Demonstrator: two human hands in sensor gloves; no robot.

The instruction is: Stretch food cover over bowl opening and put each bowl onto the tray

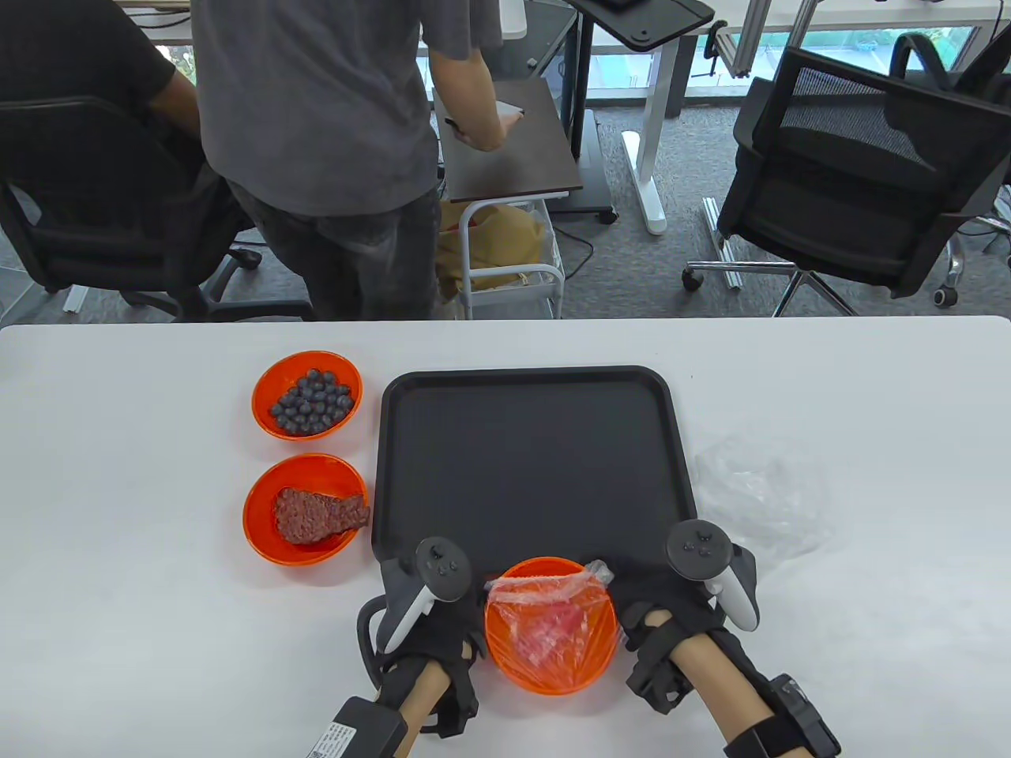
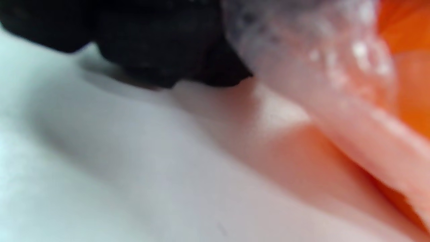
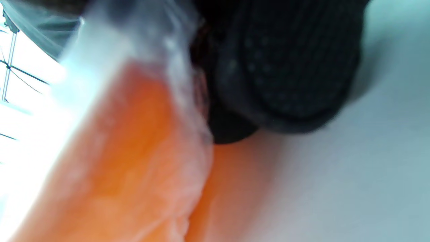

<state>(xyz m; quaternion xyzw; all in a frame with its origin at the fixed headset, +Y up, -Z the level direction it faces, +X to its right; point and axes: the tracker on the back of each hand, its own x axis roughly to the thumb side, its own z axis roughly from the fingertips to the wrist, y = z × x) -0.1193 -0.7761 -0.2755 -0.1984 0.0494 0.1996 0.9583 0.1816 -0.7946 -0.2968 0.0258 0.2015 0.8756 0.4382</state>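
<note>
An orange bowl (image 1: 550,659) with pink food in it sits on the white table, just in front of the black tray (image 1: 379,474). A clear plastic food cover (image 1: 545,588) is stretched over its far part and bunched at the rim. My left hand (image 1: 474,624) holds the cover at the bowl's left side, and my right hand (image 1: 632,612) holds it at the right side. In the left wrist view, black gloved fingers (image 2: 161,40) meet the cover (image 2: 302,47) beside the bowl (image 2: 410,33). In the right wrist view, gloved fingers (image 3: 285,67) press against the cover (image 3: 141,33) on the bowl (image 3: 127,151).
Two uncovered orange bowls stand left of the tray: one with blueberries (image 1: 307,394), one with a slab of meat (image 1: 306,509). Spare clear covers (image 1: 762,493) lie crumpled right of the tray. People and office chairs are beyond the table's far edge.
</note>
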